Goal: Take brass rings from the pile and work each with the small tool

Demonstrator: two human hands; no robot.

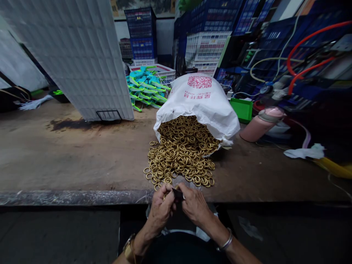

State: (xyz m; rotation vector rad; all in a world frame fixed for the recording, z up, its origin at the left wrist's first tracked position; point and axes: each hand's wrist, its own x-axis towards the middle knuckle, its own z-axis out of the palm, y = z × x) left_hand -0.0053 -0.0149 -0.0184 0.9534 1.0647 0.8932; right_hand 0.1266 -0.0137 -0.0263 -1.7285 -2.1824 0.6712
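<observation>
A white sack [200, 101] lies on its side on the worn workbench [68, 157], and a heap of brass rings [180, 154] spills from its mouth toward me. Both hands meet at the bench's front edge, just below the heap. My left hand [161, 209] is closed in a pinch, a hint of a brass ring showing between its fingers. My right hand [194, 205] is closed on a small dark piece [178, 193] that both hands touch. A watch sits on my left wrist and a bracelet on my right.
A white gridded panel [79, 55] leans on the bench at the left. Teal plastic parts [147, 90] pile behind the sack. A pink bottle [261, 123], a green box [242, 109], hoses and stacked blue and white crates fill the right and back.
</observation>
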